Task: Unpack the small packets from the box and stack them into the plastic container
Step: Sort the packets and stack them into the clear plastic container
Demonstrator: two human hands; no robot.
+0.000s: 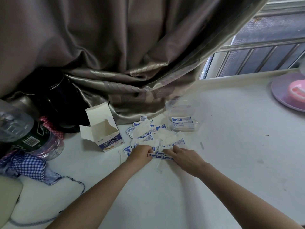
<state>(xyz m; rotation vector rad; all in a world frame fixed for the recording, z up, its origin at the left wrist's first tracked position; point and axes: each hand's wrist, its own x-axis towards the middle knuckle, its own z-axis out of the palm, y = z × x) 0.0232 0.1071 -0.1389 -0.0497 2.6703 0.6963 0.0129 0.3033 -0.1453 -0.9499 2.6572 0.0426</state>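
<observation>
An open white and blue box [103, 129] stands on the white table, flaps up, nothing visible inside it. Several small white and blue packets [148, 134] lie scattered in a heap to its right. A clear plastic container [181, 116] stands beyond the heap at the right, with a few packets stacked flat inside it. My left hand [140, 154] pinches packets at the near edge of the heap. My right hand [183, 157] lies over packets beside it, fingers curled onto them.
A grey curtain [115, 63] hangs down onto the table behind the box. A black kettle [57, 100], a clear plastic bottle [24, 129] and checked cloth [28, 166] crowd the left. A purple plate [287, 100] with a pink object sits at the far right.
</observation>
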